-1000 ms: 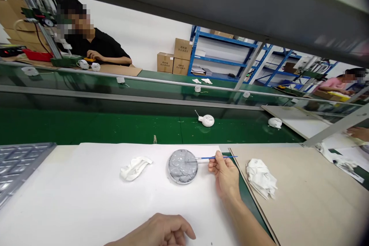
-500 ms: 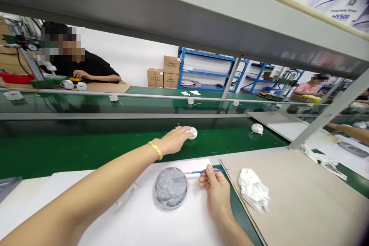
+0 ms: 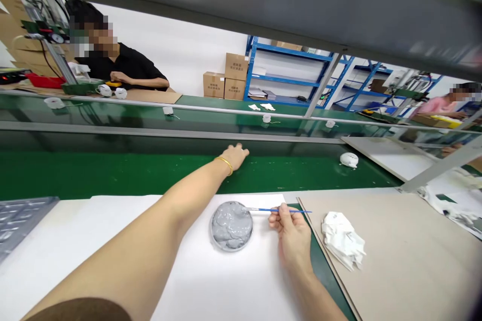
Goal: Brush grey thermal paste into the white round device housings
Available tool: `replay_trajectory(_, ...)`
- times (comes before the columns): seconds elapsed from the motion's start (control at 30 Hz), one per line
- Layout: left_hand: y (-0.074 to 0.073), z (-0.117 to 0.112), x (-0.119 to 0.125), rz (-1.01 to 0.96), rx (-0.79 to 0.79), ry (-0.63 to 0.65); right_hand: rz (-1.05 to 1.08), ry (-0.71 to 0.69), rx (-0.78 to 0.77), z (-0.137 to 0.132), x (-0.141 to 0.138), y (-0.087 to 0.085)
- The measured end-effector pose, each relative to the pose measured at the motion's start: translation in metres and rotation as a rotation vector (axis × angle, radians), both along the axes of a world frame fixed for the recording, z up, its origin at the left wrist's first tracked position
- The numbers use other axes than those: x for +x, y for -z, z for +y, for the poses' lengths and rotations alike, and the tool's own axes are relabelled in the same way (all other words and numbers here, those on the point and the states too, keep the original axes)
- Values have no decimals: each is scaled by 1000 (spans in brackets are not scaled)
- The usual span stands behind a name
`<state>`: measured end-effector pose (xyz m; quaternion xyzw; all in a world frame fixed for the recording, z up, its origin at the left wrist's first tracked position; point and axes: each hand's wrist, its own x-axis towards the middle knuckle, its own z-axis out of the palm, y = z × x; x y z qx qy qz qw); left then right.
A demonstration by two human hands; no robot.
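My left hand (image 3: 235,157), with a yellow bangle on its wrist, reaches far out over the green belt (image 3: 181,175). Its fingers are bent down on the far side, and what they hold is hidden behind the hand. In my right hand (image 3: 291,225) a thin blue paintbrush (image 3: 268,209) is pinched between thumb and fingers. The bristle end rests at the right rim of a round dish of grey paste (image 3: 231,225). That dish stands on white paper (image 3: 211,281). Further right on the belt lies a white round device (image 3: 349,160).
A crumpled white cloth (image 3: 343,241) lies on cardboard (image 3: 399,246) at the right. At the left edge is a grey plastic tray (image 3: 26,218). A metal post (image 3: 440,155) and an overhead shelf (image 3: 241,0) frame the workspace. A co-worker (image 3: 128,70) sits across the belt.
My left hand has moved farther out and left across the belt. The white round device it was touching no longer shows. My right hand keeps the brush at the dish; the view has shifted.
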<state>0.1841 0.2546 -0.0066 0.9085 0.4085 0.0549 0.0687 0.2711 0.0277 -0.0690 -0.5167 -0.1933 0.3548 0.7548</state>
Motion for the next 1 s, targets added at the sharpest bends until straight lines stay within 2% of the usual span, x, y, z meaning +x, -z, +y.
replay_trajectory(0.13,-17,5,-61,-172,-44,-147,-40,-7,16,-1,-2,-1)
replay_trajectory(0.23,-37,-14,-113,-368,-88,-250,-61,-3,32,0,-2,1)
replay_trajectory(0.3,-49,-41,-145,-496,-150,-271,-80,10,44,2,-2,2)
replay_trajectory(0.37,-56,-78,-174,-657,-290,-272,-98,22,56,2,-2,2)
replay_trajectory(0.43,-55,-121,-196,-910,-572,-334,-108,23,58,2,-5,1)
replay_trajectory(0.5,-46,-162,-210,-1050,-840,-409,-114,24,55,2,-8,-1)
replay_trajectory(0.6,-25,-211,-216,-1128,-1119,-419,-134,23,53,2,-13,-2)
replay_trajectory(0.7,-9,-235,-210,-1170,-1259,-356,-142,33,48,5,-18,0)
replay_trajectory(0.83,-5,-242,-194,-1145,-1388,-233,-144,56,48,10,-21,2)
replay_trajectory(1.0,-7,-245,-178,-1176,-1436,-98,-179,77,43,15,-20,3)
